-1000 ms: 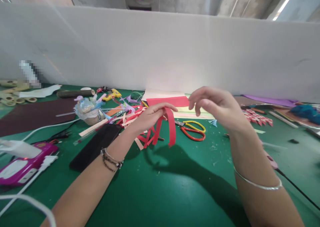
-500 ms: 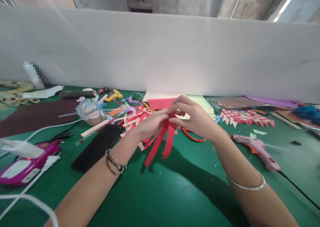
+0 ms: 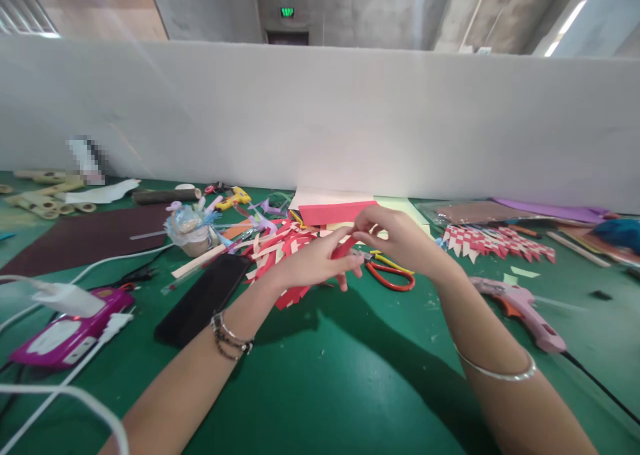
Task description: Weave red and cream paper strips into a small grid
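My left hand (image 3: 320,258) is closed on a red paper strip (image 3: 344,247), its thumb and fingers pointing right above the green table. My right hand (image 3: 395,238) is beside it, fingers bent down in a pinch at the upper end of the same strip. The fingers hide much of it. Under and left of my left hand lies a heap of red and pale paper strips (image 3: 287,238). Scissors with red and yellow handles (image 3: 393,283) rest on the table just below my right hand.
Left are a black phone (image 3: 203,300), a magenta power strip (image 3: 75,328) with white cables and a small decorated pot (image 3: 193,235). Right are a pink glue gun (image 3: 525,308) and red-white woven paper pieces (image 3: 495,241). Behind stand paper sheets (image 3: 340,212) and a white partition (image 3: 320,115).
The red strips that hung below my hands no longer dangle there; a short red piece shows between my fingers. My left hand has turned, fingers now pointing right. The view has tilted slightly up.
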Tool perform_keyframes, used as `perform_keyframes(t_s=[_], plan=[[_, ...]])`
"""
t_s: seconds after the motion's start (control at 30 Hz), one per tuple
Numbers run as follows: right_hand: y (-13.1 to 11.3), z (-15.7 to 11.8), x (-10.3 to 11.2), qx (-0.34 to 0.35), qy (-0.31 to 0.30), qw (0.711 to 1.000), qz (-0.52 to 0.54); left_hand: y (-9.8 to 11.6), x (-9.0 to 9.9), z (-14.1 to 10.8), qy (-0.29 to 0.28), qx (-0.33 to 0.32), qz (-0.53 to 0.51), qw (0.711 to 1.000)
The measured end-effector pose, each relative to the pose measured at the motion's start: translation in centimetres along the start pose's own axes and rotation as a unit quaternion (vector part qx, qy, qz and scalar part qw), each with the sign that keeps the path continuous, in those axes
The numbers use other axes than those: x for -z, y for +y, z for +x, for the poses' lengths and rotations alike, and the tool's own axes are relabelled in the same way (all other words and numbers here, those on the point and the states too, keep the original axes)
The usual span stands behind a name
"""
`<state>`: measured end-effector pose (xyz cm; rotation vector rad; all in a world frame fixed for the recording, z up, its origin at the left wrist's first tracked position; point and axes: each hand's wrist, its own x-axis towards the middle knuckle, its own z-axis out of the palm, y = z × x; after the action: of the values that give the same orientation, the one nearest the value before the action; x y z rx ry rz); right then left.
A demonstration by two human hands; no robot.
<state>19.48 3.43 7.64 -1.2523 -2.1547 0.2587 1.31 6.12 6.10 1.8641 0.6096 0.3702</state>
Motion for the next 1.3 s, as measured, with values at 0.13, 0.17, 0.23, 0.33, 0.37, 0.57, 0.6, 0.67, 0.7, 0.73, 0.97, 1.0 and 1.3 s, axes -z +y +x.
perform_keyframes(t_s=[0.13, 0.17, 0.23, 0.33, 0.37, 0.57, 0.6, 0.67, 0.7, 0.73, 0.97, 1.0, 1.3], plan=[[-0.2, -0.4, 1.2, -0.028, 0.013, 0.999, -0.018, 1.4, 1.0, -2.4, 0.012, 0.031, 0.154, 0.988], [-0.4, -0.6, 1.5, -0.033, 0.015, 0.999, -0.022, 1.6, 1.7, -3.4, 0.009, 0.032, 0.19, 0.981], [-0.8, -0.8, 1.8, -0.038, 0.016, 0.999, -0.028, 1.3, 3.4, -5.9, 0.022, 0.041, 0.258, 0.965], [-1.5, -1.0, 2.0, -0.032, 0.015, 0.999, -0.03, -1.0, 6.8, -10.7, 0.019, 0.096, 0.284, 0.954], [-1.8, -1.1, 2.0, -0.029, 0.015, 0.999, -0.028, -2.3, 7.8, -12.5, 0.034, 0.122, 0.303, 0.945], [-2.5, -1.1, 1.8, -0.017, -0.002, 1.0, -0.019, -10.1, 10.7, -20.4, 0.133, 0.303, 0.449, 0.83], [-2.6, -1.1, 1.7, -0.016, -0.007, 1.0, -0.016, -10.8, 10.6, -20.9, 0.135, 0.32, 0.447, 0.824], [-2.7, -1.1, 1.5, -0.014, -0.014, 1.0, -0.014, -11.6, 10.2, -21.5, 0.142, 0.336, 0.429, 0.826], [-2.8, -1.1, 1.4, -0.014, -0.017, 1.0, -0.014, -11.8, 10.0, -21.5, 0.148, 0.335, 0.419, 0.831], [-2.9, -1.1, 1.3, -0.013, -0.018, 1.0, -0.016, -11.9, 9.9, -21.5, 0.155, 0.331, 0.413, 0.834], [-3.3, -1.1, 1.2, -0.008, -0.023, 0.999, -0.023, -12.3, 9.6, -21.0, 0.166, 0.361, 0.446, 0.802], [-3.4, -1.1, 1.2, -0.008, -0.024, 0.999, -0.025, -12.4, 9.6, -21.0, 0.166, 0.364, 0.447, 0.8], [-4.1, -1.8, 1.5, -0.014, -0.031, 0.999, 0.001, -10.7, 8.4, -19.9, 0.286, 0.277, 0.375, 0.837]])
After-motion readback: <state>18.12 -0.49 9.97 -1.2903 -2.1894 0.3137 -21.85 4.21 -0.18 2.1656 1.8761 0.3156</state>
